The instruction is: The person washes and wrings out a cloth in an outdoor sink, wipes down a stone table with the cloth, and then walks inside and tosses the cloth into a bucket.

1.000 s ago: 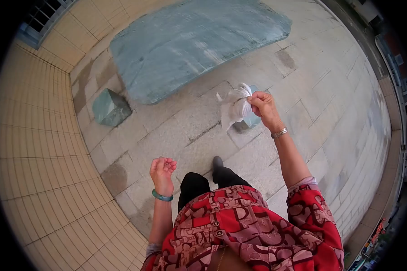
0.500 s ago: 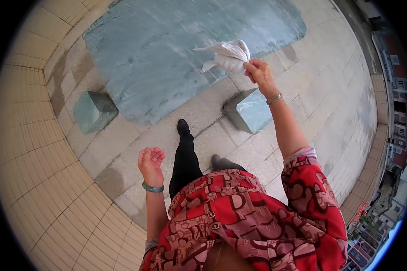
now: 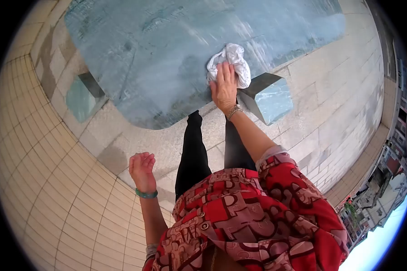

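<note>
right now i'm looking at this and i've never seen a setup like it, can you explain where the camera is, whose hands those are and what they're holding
There is no machine here: these are a person's own bare hands. One camera, worn on the head, looks forward and down, so you see the patterned red top below and a curved, wide view around it. The right hand rests flat on a white cloth, which lies near the close edge of a greenish stone slab. The left hand hangs apart from the slab, fingers loosely curled, with nothing visible in it.
</note>
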Demonstrator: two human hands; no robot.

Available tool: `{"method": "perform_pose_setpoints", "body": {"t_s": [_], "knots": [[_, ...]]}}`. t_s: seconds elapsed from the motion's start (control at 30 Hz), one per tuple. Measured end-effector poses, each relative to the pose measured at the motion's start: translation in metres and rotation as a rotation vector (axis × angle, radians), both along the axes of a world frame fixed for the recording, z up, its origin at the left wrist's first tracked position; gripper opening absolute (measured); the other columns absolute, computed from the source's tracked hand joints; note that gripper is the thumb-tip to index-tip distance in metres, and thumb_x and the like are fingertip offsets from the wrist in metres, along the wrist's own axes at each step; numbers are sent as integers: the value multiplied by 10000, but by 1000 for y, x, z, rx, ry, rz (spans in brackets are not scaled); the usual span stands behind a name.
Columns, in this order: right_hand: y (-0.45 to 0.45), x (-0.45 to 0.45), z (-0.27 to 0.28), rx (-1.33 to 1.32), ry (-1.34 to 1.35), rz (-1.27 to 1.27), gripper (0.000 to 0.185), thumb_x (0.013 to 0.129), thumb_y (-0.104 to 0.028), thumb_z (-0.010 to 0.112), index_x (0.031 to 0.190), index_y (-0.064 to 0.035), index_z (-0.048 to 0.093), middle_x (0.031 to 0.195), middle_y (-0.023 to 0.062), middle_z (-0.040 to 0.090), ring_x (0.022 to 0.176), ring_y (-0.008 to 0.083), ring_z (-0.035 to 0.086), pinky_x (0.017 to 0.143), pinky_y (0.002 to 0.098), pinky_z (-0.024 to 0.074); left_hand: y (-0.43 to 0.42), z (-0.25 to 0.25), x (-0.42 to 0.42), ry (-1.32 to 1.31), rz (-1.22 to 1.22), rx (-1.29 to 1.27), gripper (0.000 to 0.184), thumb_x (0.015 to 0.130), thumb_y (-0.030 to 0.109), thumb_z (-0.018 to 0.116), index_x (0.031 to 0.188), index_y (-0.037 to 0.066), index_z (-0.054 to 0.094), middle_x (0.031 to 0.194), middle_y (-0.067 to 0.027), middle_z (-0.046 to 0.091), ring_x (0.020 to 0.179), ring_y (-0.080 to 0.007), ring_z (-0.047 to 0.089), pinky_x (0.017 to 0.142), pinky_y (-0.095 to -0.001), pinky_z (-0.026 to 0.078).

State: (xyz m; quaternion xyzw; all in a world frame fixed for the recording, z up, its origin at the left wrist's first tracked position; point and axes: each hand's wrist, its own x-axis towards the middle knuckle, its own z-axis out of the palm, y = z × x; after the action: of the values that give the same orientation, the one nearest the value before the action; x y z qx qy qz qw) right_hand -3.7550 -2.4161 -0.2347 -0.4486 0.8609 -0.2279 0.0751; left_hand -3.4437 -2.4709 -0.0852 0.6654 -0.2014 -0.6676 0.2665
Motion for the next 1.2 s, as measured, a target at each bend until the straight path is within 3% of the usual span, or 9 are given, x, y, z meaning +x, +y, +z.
{"method": "perform_pose_setpoints", "body": {"t_s": [0.17, 0.3, 0.57, 0.67, 0.77, 0.93, 1.0, 1.1, 1.2], "knots": [[-16, 91, 12, -45, -334, 478, 407, 733, -67, 528, 1136, -22, 494, 1312, 102, 387, 1260, 262, 330, 979, 393, 328, 8, 1, -28, -73, 31, -55, 121, 877, 194, 507, 874, 76, 529, 861, -86, 603, 777, -211, 597, 707, -310, 475], [-17, 35, 10, -11, -261, 643, 372, 732, -62, 504, 1104, -67, 530, 1290, 54, 424, 1246, 208, 362, 944, 357, 377, 11, 3, -71, -76, 21, -5, 116, 882, 186, 510, 864, 73, 531, 847, -77, 605, 757, -200, 600, 694, -303, 479], [-37, -285, -31, -77, 151, -66, 358, 772, -141, 564, 1113, -31, 553, 1211, 181, 484, 1133, 383, 402, 956, 422, 345, 31, -15, -79, -140, -45, -41, 153, 890, 196, 508, 839, 53, 533, 825, -64, 599, 710, -163, 590, 675, -280, 480], [-86, -227, -38, -206, 252, -23, 335, 769, -134, 556, 1079, -7, 566, 1188, 186, 500, 1127, 393, 408, 937, 432, 352, 39, -18, -68, -146, -21, -17, 156, 893, 198, 504, 839, 53, 531, 812, -65, 600, 710, -164, 592, 668, -283, 483], [-104, -56, -12, -278, -60, 351, 402, 721, -29, 541, 1123, -27, 539, 1222, 150, 486, 1160, 381, 409, 960, 422, 346, 38, -18, -57, -157, -2, -6, 142, 892, 187, 502, 837, 59, 531, 807, -64, 603, 703, -162, 591, 655, -279, 483], [-36, 170, -7, 71, -556, 1028, 322, 731, -52, 501, 1050, -26, 537, 1284, 97, 419, 1196, 228, 420, 874, 354, 418, 23, -16, -27, -250, 54, -94, 115, 877, 190, 522, 853, 78, 533, 835, -56, 608, 725, -152, 588, 659, -268, 471], [-50, 174, -7, 216, -679, 1043, 308, 739, -51, 493, 1043, -29, 539, 1288, 94, 416, 1194, 228, 422, 882, 349, 418, 15, -17, -14, -322, 112, -102, 106, 868, 192, 535, 862, 86, 537, 856, -48, 607, 761, -149, 582, 682, -270, 460], [-121, 90, -1, -133, -266, 987, 360, 734, -54, 504, 1094, -55, 532, 1257, 75, 460, 1179, 238, 437, 908, 336, 415, 12, -21, 6, -309, 180, -97, 99, 864, 189, 543, 867, 89, 538, 860, -47, 606, 763, -151, 581, 681, -275, 459], [-214, -37, -9, -248, 15, 600, 395, 731, -9, 527, 1124, -41, 519, 1245, 123, 458, 1168, 318, 416, 967, 394, 358, 20, -26, 25, -281, 224, -55, 85, 860, 176, 545, 872, 93, 535, 860, -50, 604, 766, -155, 583, 681, -276, 461]]}}
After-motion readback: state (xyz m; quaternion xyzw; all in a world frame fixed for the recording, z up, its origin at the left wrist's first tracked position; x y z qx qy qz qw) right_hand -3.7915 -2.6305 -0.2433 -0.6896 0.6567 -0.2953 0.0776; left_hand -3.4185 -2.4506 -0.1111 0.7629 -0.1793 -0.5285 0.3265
